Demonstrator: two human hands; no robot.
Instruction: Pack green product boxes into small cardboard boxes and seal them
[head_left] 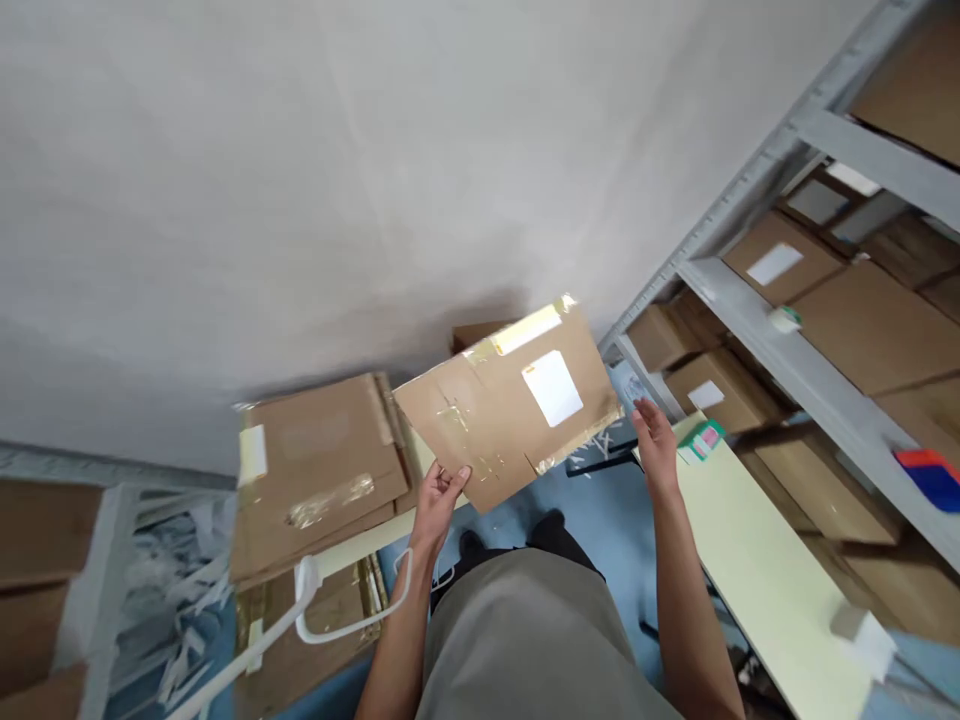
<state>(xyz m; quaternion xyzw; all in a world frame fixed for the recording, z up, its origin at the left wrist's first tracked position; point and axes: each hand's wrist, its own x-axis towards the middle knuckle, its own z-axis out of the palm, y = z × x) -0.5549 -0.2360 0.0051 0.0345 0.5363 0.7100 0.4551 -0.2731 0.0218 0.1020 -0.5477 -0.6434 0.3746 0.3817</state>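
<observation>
A flattened cardboard box [491, 420] is held up in front of me, tilted, with a white label and shiny tape along its edges. My left hand [439, 505] pinches its lower left corner, thumb on top. Just off its right end is my right hand [655, 440], fingers stretched out and holding nothing. To the left lies a stack of flattened cardboard [322, 460] on a pale table, against the wall. Part of another brown box [474, 335] shows behind the held one.
Metal shelving [750, 300] with many cartons stands at the right. A pale tabletop [765, 570] below it carries a green and white pack [701, 440]. A white curved frame [300, 600] crosses at lower left, near more cardboard and loose plastic wrapping [176, 590].
</observation>
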